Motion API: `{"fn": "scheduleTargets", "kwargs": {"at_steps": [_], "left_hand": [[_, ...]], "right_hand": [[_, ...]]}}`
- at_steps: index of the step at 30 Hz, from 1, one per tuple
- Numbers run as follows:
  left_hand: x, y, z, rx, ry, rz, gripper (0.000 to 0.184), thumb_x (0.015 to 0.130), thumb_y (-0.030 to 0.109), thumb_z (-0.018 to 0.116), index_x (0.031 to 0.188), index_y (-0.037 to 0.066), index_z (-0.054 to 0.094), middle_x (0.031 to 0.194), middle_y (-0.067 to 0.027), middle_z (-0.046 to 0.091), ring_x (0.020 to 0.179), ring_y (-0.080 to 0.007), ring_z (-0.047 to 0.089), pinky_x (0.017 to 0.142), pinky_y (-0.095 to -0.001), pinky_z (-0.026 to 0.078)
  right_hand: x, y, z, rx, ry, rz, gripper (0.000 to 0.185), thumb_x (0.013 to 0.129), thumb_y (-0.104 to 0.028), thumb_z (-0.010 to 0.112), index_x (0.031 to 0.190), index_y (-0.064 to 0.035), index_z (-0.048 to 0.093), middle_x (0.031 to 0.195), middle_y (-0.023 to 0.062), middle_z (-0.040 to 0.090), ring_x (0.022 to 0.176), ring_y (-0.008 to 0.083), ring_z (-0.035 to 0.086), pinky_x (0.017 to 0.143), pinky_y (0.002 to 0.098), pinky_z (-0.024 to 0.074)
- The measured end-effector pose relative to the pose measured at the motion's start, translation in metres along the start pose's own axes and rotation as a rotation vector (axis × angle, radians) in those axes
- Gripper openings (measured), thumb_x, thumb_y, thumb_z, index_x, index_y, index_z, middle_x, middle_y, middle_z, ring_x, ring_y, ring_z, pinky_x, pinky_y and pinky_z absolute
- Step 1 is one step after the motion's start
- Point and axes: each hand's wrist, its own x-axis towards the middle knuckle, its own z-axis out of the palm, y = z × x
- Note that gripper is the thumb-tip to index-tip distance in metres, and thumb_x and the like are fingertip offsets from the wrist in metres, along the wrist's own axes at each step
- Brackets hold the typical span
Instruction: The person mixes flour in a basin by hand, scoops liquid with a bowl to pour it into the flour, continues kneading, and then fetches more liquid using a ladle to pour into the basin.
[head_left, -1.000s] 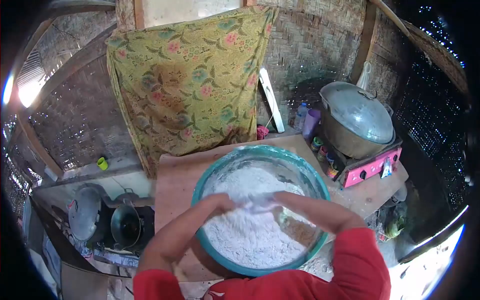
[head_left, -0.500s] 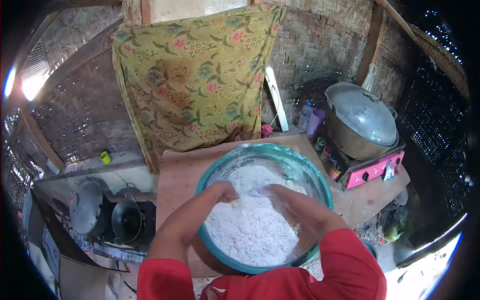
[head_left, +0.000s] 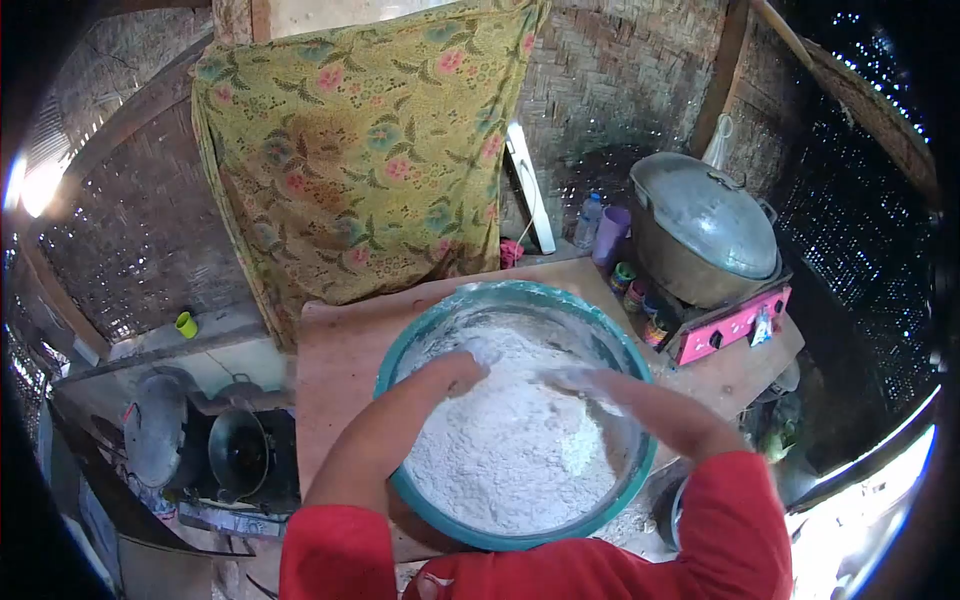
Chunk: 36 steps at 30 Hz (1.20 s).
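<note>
A wide green basin (head_left: 386,455) holds a large heap of white, crumbly flour (head_left: 510,450). Both hands are inside the basin, over its far half. My left hand (head_left: 474,368) is at the flour's surface left of the middle, its white-dusted fingers merging with the powder, so their pose is hidden. Some way to the right, my right hand (head_left: 590,382) is coated white and slightly blurred. Its fingers stretch out toward the left, low over the flour, and I see nothing held in them.
The basin stands on a wooden table (head_left: 340,370). At the back right a large lidded pot (head_left: 700,240) sits on a pink stove (head_left: 730,328), with small cans, a purple cup (head_left: 611,236) and a bottle (head_left: 588,220) beside it. A wok (head_left: 240,450) is at left.
My hands have moved apart: the right hand has shifted to the right, and the left hand now lies farther forward in the basin. The whole view has shifted slightly.
</note>
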Motion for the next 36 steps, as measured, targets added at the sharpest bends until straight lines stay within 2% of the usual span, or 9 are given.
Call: {"fn": "scheduleTargets", "kwargs": {"at_steps": [5,8,12,15,20,24,29,31,36], "left_hand": [[0.024,0.004,0.023,-0.341,0.176,-0.158,0.040,0.084,0.035,0.053,0.105,0.003,0.064,0.106,-0.0195,0.062,0.096,-0.0269,0.059,0.080,-0.0382,0.046],[-0.017,0.016,-0.006,-0.319,-0.233,-0.201,0.038,0.082,0.034,0.056,0.098,0.001,0.065,0.099,-0.0188,0.064,0.089,-0.0278,0.060,0.077,-0.0383,0.046],[-0.088,0.051,-0.042,-0.090,-0.235,0.564,0.053,0.082,0.046,0.056,0.113,0.003,0.058,0.100,-0.0234,0.062,0.086,-0.0315,0.060,0.079,-0.0398,0.046],[-0.163,0.109,-0.059,0.199,-0.538,0.399,0.064,0.079,0.047,0.058,0.126,0.005,0.049,0.125,-0.0256,0.048,0.115,-0.0349,0.048,0.094,-0.0474,0.038],[-0.147,0.083,0.055,0.836,-0.137,0.363,0.094,0.070,0.044,0.062,0.145,0.011,0.016,0.150,-0.0182,0.008,0.135,-0.0481,0.006,0.094,-0.0750,0.015],[-0.066,0.066,0.055,0.756,-0.209,0.175,0.091,0.071,0.042,0.062,0.144,0.010,0.020,0.148,-0.0187,0.015,0.133,-0.0459,0.016,0.095,-0.0703,0.021],[-0.033,0.059,0.024,0.646,-0.044,-0.009,0.061,0.072,0.032,0.062,0.127,0.008,0.050,0.131,-0.0189,0.047,0.114,-0.0354,0.049,0.088,-0.0522,0.043],[-0.042,0.061,0.006,0.703,-0.382,0.025,0.058,0.069,0.035,0.066,0.120,0.010,0.056,0.112,-0.0154,0.060,0.099,-0.0283,0.061,0.079,-0.0390,0.049],[-0.077,0.001,0.020,0.240,0.285,0.533,0.048,0.068,0.030,0.069,0.108,0.007,0.059,0.105,-0.0205,0.060,0.099,-0.0358,0.058,0.084,-0.0415,0.047]], "right_hand": [[0.053,-0.022,0.034,0.339,-0.097,-0.187,0.063,0.088,-0.059,0.038,0.123,-0.0081,0.053,0.115,0.0182,0.058,0.108,0.0308,0.053,0.093,0.0397,0.0397],[0.025,-0.034,0.039,0.325,-0.164,-0.274,0.068,0.086,-0.065,0.039,0.120,-0.0088,0.057,0.112,0.0204,0.059,0.109,0.0338,0.053,0.092,0.0425,0.0395],[-0.153,-0.067,0.007,-0.250,0.009,-0.834,0.070,0.087,-0.053,0.046,0.139,-0.0089,0.030,0.138,0.0225,0.035,0.127,0.0367,0.035,0.107,0.0474,0.0262],[-0.178,-0.051,0.053,-0.454,0.173,-0.734,0.075,0.085,-0.052,0.050,0.141,-0.0089,0.024,0.141,0.0219,0.028,0.129,0.0388,0.030,0.107,0.0518,0.0228],[-0.078,-0.014,0.125,-0.566,0.396,-0.330,0.089,0.078,-0.046,0.059,0.144,-0.0084,0.013,0.145,0.0220,0.022,0.132,0.0411,0.025,0.107,0.0554,0.0207],[-0.015,-0.034,0.090,0.466,0.362,0.056,0.106,0.063,-0.034,0.073,0.143,-0.0056,0.011,0.136,0.0248,0.038,0.128,0.0387,0.035,0.106,0.0437,0.0296],[0.005,-0.033,0.060,-0.327,0.234,-0.124,0.067,0.073,-0.017,0.062,0.132,-0.0045,0.033,0.115,0.0214,0.054,0.112,0.0301,0.050,0.093,0.0361,0.0419],[0.037,-0.009,0.085,-0.496,0.137,-0.346,0.048,0.078,-0.018,0.060,0.122,-0.0038,0.046,0.107,0.0180,0.058,0.101,0.0287,0.055,0.085,0.0366,0.0455],[-0.014,-0.008,0.000,-0.370,-0.284,-0.748,0.050,0.084,-0.039,0.059,0.114,0.0009,0.055,0.103,0.0201,0.062,0.091,0.0304,0.060,0.078,0.0380,0.0491]]}}
